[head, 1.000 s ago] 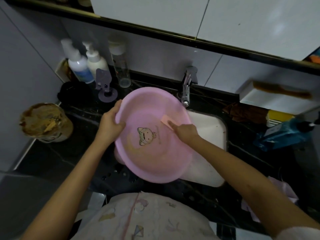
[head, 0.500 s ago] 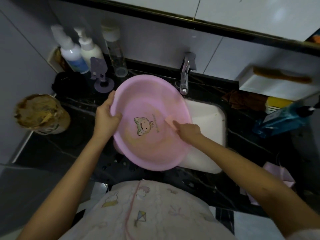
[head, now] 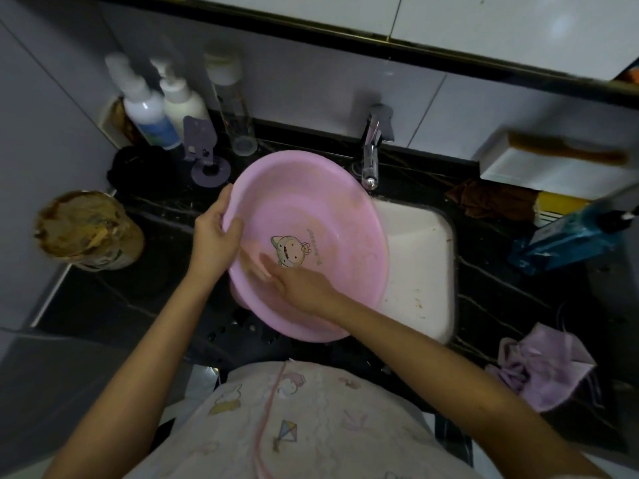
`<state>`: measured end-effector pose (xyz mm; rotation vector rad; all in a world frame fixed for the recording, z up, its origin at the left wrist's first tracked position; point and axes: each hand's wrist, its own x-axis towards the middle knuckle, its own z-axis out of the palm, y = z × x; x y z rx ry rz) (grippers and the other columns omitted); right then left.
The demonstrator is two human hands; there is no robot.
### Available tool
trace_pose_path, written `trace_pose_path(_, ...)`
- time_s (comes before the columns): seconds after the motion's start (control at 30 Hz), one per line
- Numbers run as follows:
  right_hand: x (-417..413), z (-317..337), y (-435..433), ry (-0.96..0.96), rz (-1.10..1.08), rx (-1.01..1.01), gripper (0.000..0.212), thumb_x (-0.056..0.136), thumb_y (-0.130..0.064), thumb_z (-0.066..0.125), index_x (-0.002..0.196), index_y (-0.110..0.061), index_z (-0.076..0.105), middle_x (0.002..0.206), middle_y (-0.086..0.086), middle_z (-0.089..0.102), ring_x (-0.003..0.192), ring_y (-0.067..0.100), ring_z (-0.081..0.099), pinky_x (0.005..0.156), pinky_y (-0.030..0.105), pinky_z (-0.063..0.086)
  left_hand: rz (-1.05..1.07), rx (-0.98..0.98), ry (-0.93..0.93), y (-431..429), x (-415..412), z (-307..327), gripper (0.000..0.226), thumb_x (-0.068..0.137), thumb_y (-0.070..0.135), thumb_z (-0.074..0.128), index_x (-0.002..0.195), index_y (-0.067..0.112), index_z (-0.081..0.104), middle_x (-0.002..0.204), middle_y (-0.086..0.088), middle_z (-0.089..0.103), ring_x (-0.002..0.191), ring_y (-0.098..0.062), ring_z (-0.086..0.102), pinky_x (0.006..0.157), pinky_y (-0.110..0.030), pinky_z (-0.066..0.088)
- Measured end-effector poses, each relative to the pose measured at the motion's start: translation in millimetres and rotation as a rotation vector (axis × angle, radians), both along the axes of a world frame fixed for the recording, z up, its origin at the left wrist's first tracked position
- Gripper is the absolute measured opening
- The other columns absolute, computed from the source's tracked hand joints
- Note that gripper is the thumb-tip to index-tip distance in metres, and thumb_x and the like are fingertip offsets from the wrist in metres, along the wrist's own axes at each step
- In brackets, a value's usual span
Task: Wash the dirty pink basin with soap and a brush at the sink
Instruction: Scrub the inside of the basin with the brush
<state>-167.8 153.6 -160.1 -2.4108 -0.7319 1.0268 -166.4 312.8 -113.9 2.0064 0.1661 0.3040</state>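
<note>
Out beyond the left hand sits a brown-stained tub (head: 88,229) on the dark counter (head: 155,288), and up past that hand's fingertips stand two white pump bottles (head: 162,108), a clear bottle (head: 231,108) and a purple holder (head: 204,150). The left hand (head: 216,236) clamps the near-left rim of the pink basin (head: 328,209), thumb hooked inside, fingers curled round the outer wall. The basin is tilted up towards the person, half over the counter and half over the white sink (head: 418,257), with its cartoon print (head: 290,250) showing between the two hands. The right hand (head: 301,285) is down inside the basin, fingers stretched out flat against the bottom just left of the print; they are blurred, so whether anything lies under them I cannot tell. Above the right hand is the tap (head: 371,150). Further right lie a brown rag (head: 484,198), a blue packet (head: 567,236) and a lilac cloth (head: 543,371).
</note>
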Motion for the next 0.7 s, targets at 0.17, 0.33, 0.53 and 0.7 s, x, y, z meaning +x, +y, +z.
trace_pose_path(0.17,-1,-9,-16,-0.049,-0.225,-0.324,0.061,0.099,-0.022,0.030,0.152,-0.020,-0.002,0.132,0.021,0.049,0.114,0.035,0.053,0.083,0.037,0.041,0.027,0.021,0.039,6,1,-7,0.055,0.085,-0.012,0.044,0.137,0.005,0.042,0.135,-0.002,0.051,0.123,0.000,0.048,0.089,0.005,0.032)
trace_pose_path(0.33,-29,12,-11,0.000,0.092,-0.207,0.053,0.100,-0.027,0.034,0.148,-0.019,0.014,0.126,0.016,0.053,0.106,0.031,0.055,0.073,0.035,0.039,-0.002,0.005,0.021,3,3,-5,0.056,0.084,-0.014,0.043,0.134,0.013,0.044,0.115,0.025,0.056,0.098,0.022,0.050,0.081,0.004,0.036)
trace_pose_path(0.53,30,-11,-22,-0.098,-0.254,-0.351,0.063,0.099,-0.017,0.030,0.152,-0.023,-0.003,0.136,0.017,0.047,0.109,0.033,0.056,0.078,0.035,0.040,-0.047,0.016,0.022,5,0,-3,0.054,0.084,-0.016,0.044,0.130,0.013,0.046,0.114,0.019,0.052,0.097,0.022,0.050,0.079,0.004,0.037)
trace_pose_path(0.7,-14,8,-9,0.011,0.003,-0.189,0.063,0.099,-0.027,0.035,0.152,-0.023,0.000,0.128,0.017,0.053,0.108,0.032,0.055,0.079,0.037,0.042,-0.015,-0.008,0.028,2,3,-1,0.056,0.084,-0.015,0.043,0.133,0.012,0.044,0.117,0.021,0.049,0.102,0.020,0.051,0.081,0.005,0.035)
